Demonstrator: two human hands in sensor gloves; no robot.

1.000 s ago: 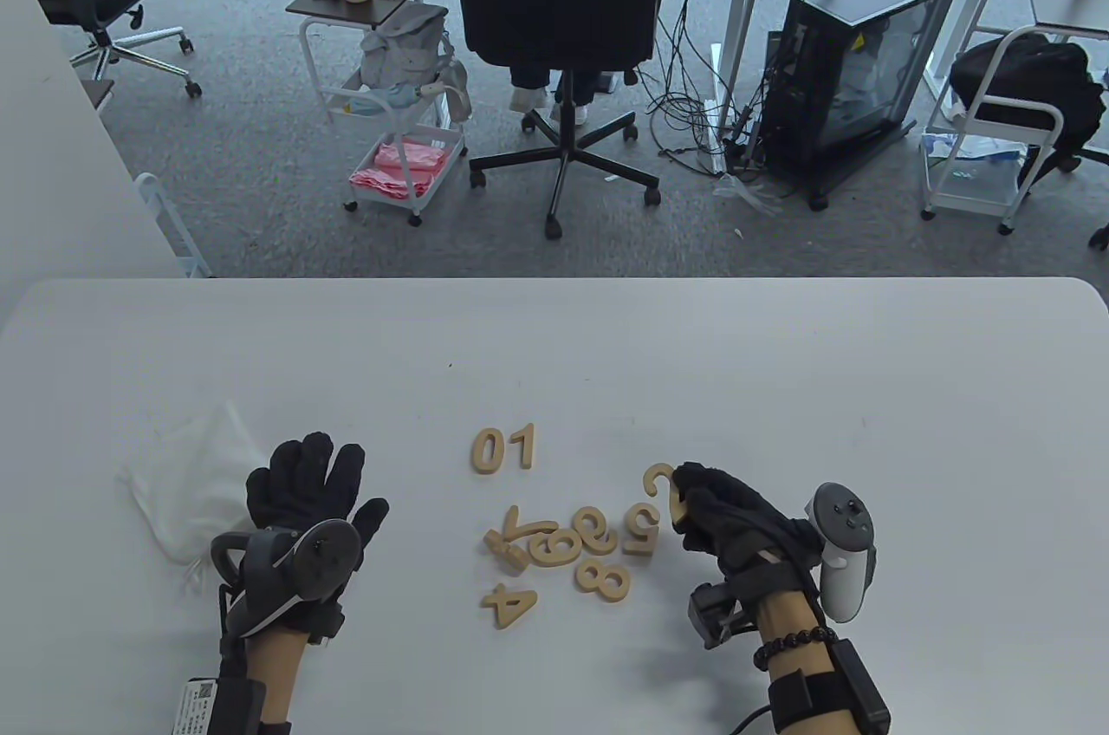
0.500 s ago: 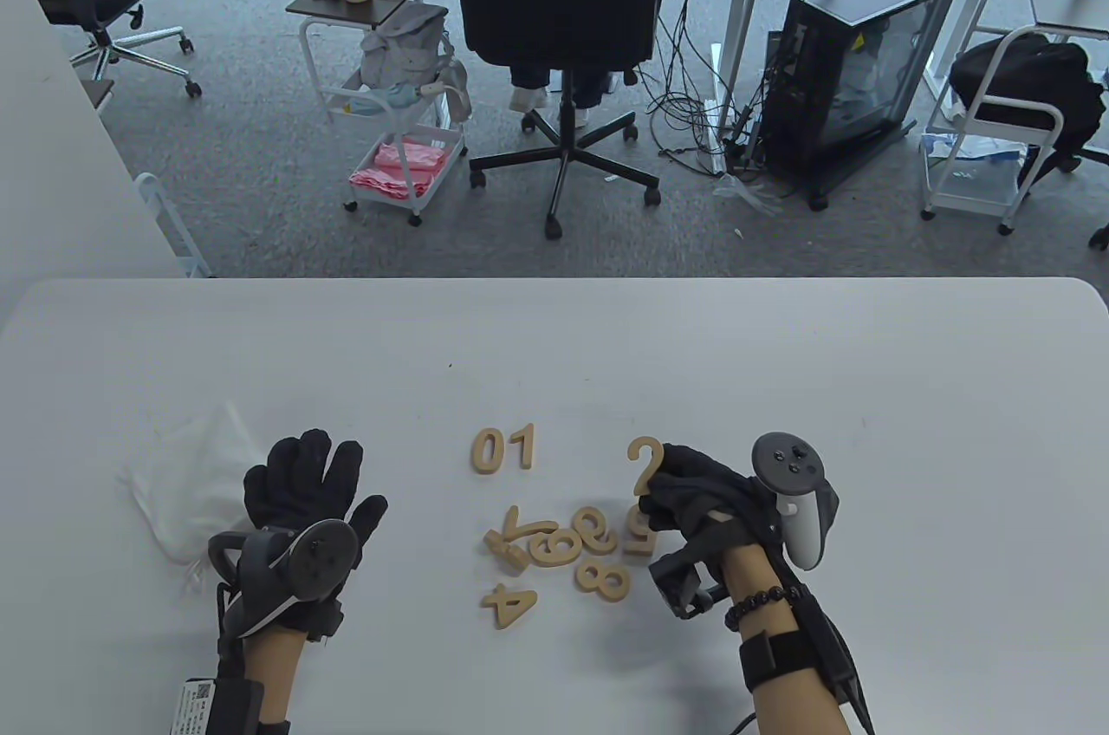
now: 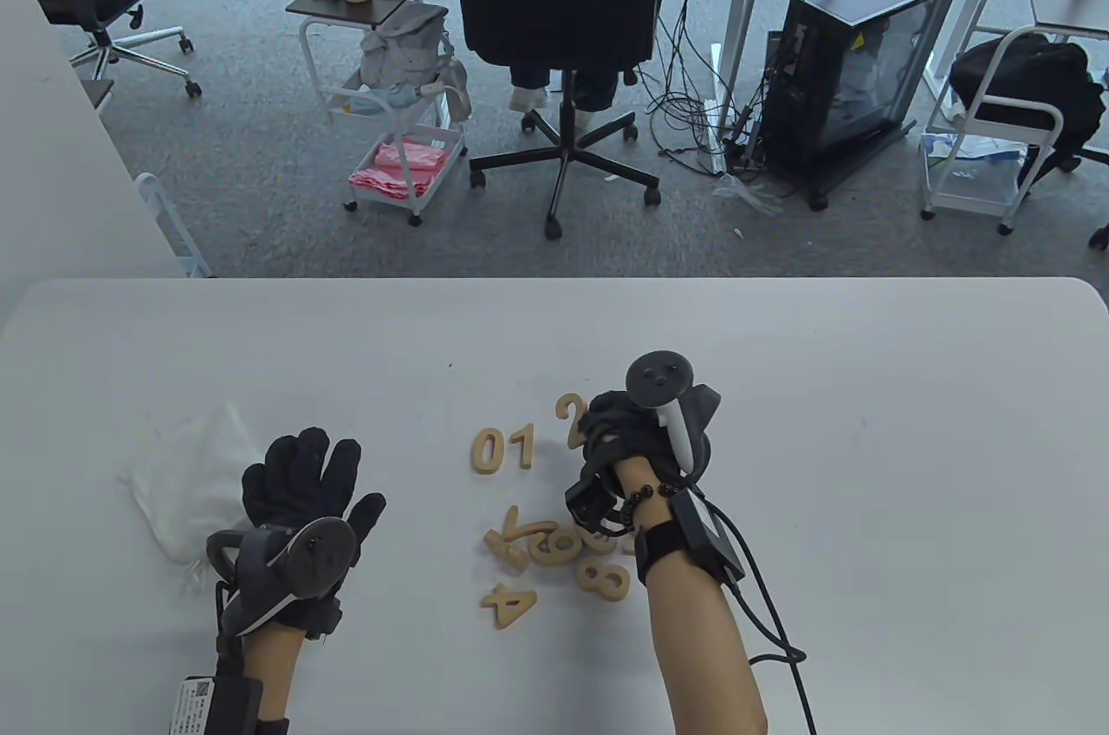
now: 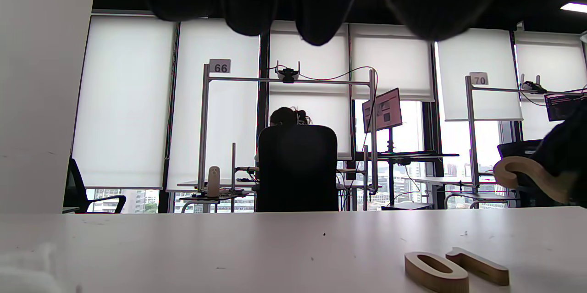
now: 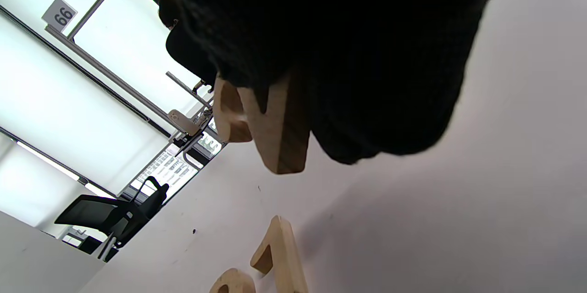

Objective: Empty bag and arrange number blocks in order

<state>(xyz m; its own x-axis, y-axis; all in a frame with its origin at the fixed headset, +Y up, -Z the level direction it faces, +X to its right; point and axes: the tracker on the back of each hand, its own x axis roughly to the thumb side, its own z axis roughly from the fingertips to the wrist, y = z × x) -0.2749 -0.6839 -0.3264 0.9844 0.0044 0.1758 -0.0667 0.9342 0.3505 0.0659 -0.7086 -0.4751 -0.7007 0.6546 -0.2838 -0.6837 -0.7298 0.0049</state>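
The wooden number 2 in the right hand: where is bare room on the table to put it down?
Bare white table lies right of the wooden 1 block, just under the held wooden number 2 in the right hand. Beyond the wooden 0 block it is also bare. The pile of wooden digits nearer the person is crowded.

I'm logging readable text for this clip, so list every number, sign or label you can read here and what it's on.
"66": sign on a frame post, left wrist view.
"70": sign on another frame post.
"0", "1", "2", "4", "8": shapes of the wooden number blocks.
Sticker on the left forearm: too small to read.
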